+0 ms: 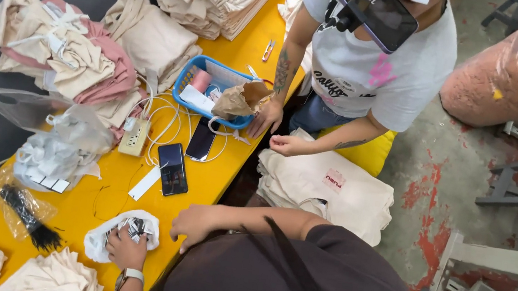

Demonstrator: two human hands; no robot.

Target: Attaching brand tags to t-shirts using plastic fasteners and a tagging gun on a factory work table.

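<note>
L hand (126, 248) fingers clamped on white bag (122, 231); R hand (193, 222) fingers loosely apart on yellow table (210, 182).

left hand (127, 247): fingers curled shut, gripping, watch on wrist | right hand (194, 222): palm down, fingers loosely bent, just right of left hand, forearm extended

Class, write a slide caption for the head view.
Left hand digs into a white bag on the yellow table.
</note>
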